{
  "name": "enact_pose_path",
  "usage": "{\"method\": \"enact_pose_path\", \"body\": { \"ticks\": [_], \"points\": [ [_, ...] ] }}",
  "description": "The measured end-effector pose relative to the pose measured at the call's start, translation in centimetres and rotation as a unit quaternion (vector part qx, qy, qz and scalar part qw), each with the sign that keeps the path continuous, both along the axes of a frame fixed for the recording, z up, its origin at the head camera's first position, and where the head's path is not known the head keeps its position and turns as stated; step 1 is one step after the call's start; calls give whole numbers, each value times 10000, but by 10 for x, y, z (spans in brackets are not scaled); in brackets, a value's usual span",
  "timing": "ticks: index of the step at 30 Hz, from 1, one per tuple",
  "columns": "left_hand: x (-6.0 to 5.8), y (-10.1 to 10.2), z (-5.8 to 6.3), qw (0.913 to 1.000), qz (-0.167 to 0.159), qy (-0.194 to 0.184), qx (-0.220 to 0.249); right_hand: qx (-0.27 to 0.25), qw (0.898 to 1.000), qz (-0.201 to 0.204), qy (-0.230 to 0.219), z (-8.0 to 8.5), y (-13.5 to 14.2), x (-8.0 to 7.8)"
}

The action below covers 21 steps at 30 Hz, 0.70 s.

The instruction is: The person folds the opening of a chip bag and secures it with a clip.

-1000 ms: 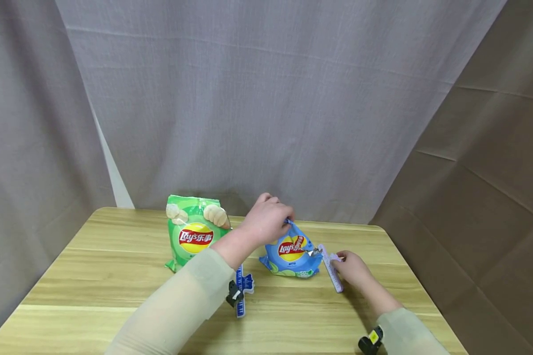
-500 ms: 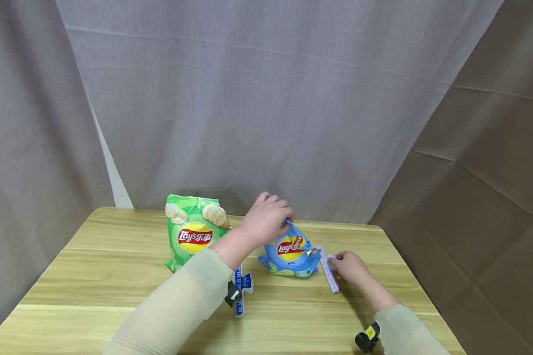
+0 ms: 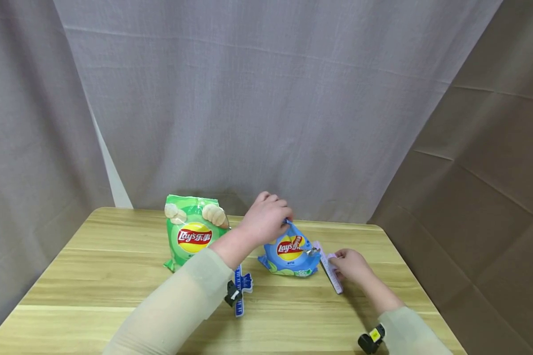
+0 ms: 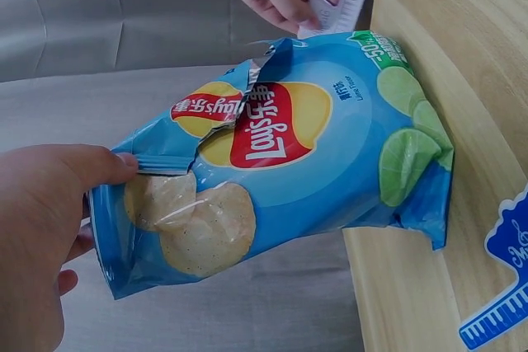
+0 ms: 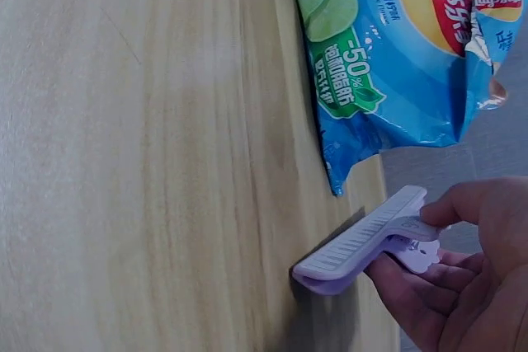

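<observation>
My left hand [image 3: 266, 219] pinches the top of a blue Lay's chip bag [image 4: 313, 154] between thumb and fingers. The bag stands on the table, torn open along one side with its top folded over. My right hand [image 3: 353, 266] holds a lilac bag clip [image 5: 363, 241] by its handles, thumb on one and fingers under the other, just right of the bag. In the right wrist view the clip's long ridged bar points toward the table, close to the bag but apart from it.
A green Lay's bag [image 3: 195, 231] stands at the back left. A blue bag clip with a piano-key pattern [image 3: 240, 301] lies on the wooden table [image 3: 84, 276], partly behind the left forearm. Grey curtains [image 3: 248, 98] hang behind the table.
The lilac clip has turned slightly in my right hand, its far end shifting a little toward the blue bag. My left hand and both bags have stayed in place.
</observation>
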<state>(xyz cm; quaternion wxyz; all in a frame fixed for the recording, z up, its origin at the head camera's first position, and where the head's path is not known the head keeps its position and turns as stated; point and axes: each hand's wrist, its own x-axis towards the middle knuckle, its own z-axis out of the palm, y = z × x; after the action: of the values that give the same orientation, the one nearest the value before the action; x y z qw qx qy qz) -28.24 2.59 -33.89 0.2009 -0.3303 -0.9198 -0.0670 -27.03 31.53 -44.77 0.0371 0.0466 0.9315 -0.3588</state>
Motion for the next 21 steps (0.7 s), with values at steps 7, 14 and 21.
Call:
{"method": "enact_pose_path", "body": {
  "ticks": [7, 14, 21],
  "points": [
    [-1, 0, -1, 10000, 10, 28, 23, 13, 9996, 136, 258, 9, 2, 3],
    [-1, 0, -2, 10000, -11, 38, 61, -51, 9976, 482, 491, 14, 5, 5],
    [0, -1, -2, 10000, -36, 50, 42, 66, 9952, 735, 644, 16, 9, 8]
  ]
}}
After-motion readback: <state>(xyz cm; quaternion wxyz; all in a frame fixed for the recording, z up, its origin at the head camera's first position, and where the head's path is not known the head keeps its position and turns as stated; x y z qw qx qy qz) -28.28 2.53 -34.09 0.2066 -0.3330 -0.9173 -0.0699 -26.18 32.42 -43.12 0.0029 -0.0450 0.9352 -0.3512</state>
